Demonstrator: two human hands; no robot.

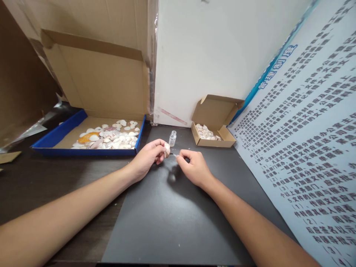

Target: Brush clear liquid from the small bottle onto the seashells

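My left hand pinches a small, ridged, whitish-brown seashell between thumb and fingers. My right hand is closed on a thin tool with a dark tip, which looks like a small brush. Its tip points left and meets or nearly meets the shell's lower right edge; actual contact cannot be made out. Most of the tool is hidden inside my fingers. Just behind the shell, a small clear glass bottle stands upright on the dark grey mat.
At the left, a blue-edged cardboard box with its lid raised holds many shells. A smaller open cardboard box of pale shells stands back right. A printed board leans along the right side; a white panel rises behind.
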